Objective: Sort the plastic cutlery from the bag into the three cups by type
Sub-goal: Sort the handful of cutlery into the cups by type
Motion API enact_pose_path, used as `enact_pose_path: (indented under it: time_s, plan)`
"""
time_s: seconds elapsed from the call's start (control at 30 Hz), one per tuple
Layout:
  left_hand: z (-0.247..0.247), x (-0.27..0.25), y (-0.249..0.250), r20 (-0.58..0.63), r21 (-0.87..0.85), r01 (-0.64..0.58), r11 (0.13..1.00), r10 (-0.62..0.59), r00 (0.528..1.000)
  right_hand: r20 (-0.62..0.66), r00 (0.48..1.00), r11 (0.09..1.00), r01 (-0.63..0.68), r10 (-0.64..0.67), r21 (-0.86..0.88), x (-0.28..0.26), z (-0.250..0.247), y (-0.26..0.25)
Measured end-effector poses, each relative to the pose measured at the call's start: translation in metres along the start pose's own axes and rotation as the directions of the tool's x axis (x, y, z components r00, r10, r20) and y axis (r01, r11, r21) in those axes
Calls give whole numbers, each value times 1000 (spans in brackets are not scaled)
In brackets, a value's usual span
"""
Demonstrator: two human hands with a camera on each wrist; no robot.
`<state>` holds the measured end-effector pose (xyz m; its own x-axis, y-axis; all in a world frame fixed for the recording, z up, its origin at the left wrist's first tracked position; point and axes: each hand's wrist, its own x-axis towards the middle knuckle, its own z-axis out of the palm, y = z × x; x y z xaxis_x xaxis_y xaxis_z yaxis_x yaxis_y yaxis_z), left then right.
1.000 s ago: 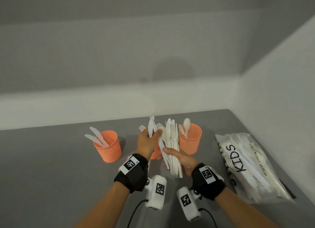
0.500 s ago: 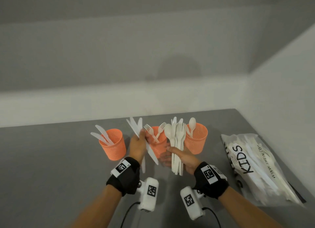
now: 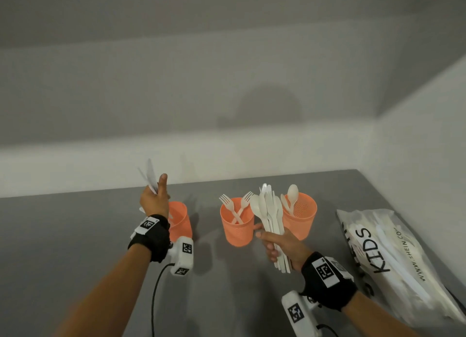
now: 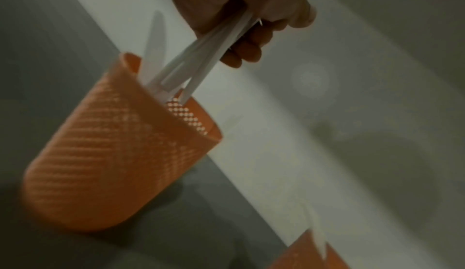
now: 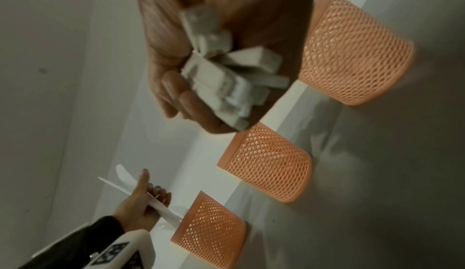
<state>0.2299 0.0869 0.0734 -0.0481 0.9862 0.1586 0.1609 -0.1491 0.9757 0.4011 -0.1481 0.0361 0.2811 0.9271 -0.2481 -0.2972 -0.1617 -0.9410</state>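
Observation:
Three orange mesh cups stand in a row on the grey table. The left cup [image 3: 179,222] [image 4: 113,144] holds a knife. My left hand [image 3: 156,195] grips a few white knives [image 3: 150,179] [image 4: 201,60] over it, their lower ends at its mouth. Two forks [image 3: 237,208] cross in the middle cup [image 3: 237,232], and spoons [image 3: 292,196] stand in the right cup [image 3: 302,220]. My right hand [image 3: 276,244] [image 5: 201,86] grips a bundle of mixed white cutlery [image 3: 269,210] upright in front of the middle and right cups. The clear bag [image 3: 393,256] with more cutlery lies at the right.
A pale wall runs behind the cups and another closes the right side just past the bag. Bare grey table [image 3: 63,248] stretches left of the cups and in front of them. A black cable [image 3: 154,299] hangs from my left wrist camera.
My left hand has carried the knives leftward from beside the bundle to above the left cup. My right hand has kept the bundle in about the same place.

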Motion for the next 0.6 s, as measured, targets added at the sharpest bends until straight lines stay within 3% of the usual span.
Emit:
enact_pose_path:
  time_s: [0.07,0.2,0.3,0.4,0.47,0.5,0.53,0.6]
  plan:
    - [0,-1,-17,48,40,39,998,-41,998,8,1000,1000,-1,1,-12,-1,2,-1]
    - [-3,-3,-32,110,174,2,985,-22,994,12,1000,999,-16,17,-39,-3,6,2]
    - [-7,-9,-21,22,210,-144,967,142,990,23,999,996,-23,25,-81,-1,10,2]
    - [-7,-32,2,5,100,-312,945,314,950,37,999,994,-30,34,-103,1,15,1]
    - [-2,-58,16,176,-87,-204,975,217,960,50,998,995,-34,39,-98,2,19,0]
    - [0,-74,19,327,-156,-80,984,128,936,69,996,994,-41,48,-96,1,22,0]
    - [5,-88,21,501,-175,53,983,43,864,87,995,995,-45,53,-87,1,25,-2]
    - [14,-116,19,757,-156,294,943,-78,649,134,989,995,-52,63,-89,1,31,-4]
